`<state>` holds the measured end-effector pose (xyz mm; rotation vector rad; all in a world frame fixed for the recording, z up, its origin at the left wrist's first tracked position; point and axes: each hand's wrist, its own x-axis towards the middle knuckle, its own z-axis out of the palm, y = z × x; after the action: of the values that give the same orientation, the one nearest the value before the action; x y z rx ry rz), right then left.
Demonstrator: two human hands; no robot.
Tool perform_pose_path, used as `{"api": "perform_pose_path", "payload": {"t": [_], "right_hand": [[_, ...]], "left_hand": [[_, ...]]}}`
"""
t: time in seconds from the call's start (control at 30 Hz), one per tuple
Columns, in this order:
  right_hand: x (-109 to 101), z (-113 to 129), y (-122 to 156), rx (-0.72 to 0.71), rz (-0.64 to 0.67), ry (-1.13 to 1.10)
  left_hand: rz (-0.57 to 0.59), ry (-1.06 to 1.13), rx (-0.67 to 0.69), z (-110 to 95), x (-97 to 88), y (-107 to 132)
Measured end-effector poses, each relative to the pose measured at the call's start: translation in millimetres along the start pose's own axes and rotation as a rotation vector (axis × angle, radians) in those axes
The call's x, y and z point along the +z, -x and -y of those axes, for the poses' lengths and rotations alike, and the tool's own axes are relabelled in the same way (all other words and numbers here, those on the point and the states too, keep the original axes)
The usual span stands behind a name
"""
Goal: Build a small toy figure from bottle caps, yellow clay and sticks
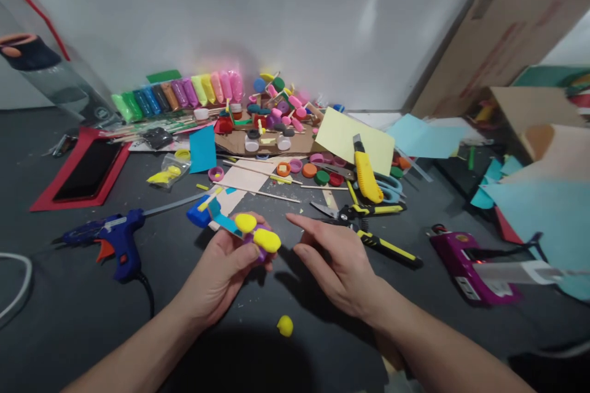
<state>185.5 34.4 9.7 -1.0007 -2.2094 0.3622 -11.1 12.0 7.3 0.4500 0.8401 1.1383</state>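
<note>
Tabletop [175,255] lay beneath your right hand [338,259], loosely parted and apparently empty, and your left hand [229,265], which pinched the purple model [262,254] above it, where overtight pinching could have dented its seemingly soft yellow lobes [267,240].

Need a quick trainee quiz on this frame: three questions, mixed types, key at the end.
1. What holds the purple piece with yellow blobs?
A. The right hand alone
B. The left hand alone
C. Both hands

2. True or false: the phone lies on a red sheet.

3. Fill in: the loose lump in the foreground is ____ in colour.

Key: 1. B; 2. True; 3. yellow
</note>
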Motion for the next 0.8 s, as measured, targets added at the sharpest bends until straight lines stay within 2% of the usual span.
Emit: {"api": "perform_pose_path", "payload": {"t": [0.13, 0.23, 0.43, 0.53, 0.7, 0.8], "right_hand": [[-4.7, -10.8, -6.3, 0.046, -0.018, 0.071], [-16.4, -30.0, -13.2, 0.138, -0.042, 0.173], [-64.2, -73.8, -20.9, 0.476, -0.097, 0.51], [-79.0, -87.6, -23.7, 0.639, -0.025, 0.654], [-71.2, -106.7, -33.3, 0.794, 0.156, 0.741], [-63.2, -114.1, -35.8, 0.847, 0.191, 0.743]], "left_hand": [[-0.055, -0.013, -0.016, -2.1, -1.0, -0.7], [-0.087, -0.034, -0.007, -2.7, -1.4, -2.0], [-0.135, -0.13, 0.034, -2.7, -0.6, -3.2], [-0.121, -0.153, 0.048, -3.8, 1.2, -2.3], [-0.084, -0.214, 0.053, -2.4, -0.6, -2.0], [-0.076, -0.211, 0.092, -0.4, -4.2, -3.6]]}}
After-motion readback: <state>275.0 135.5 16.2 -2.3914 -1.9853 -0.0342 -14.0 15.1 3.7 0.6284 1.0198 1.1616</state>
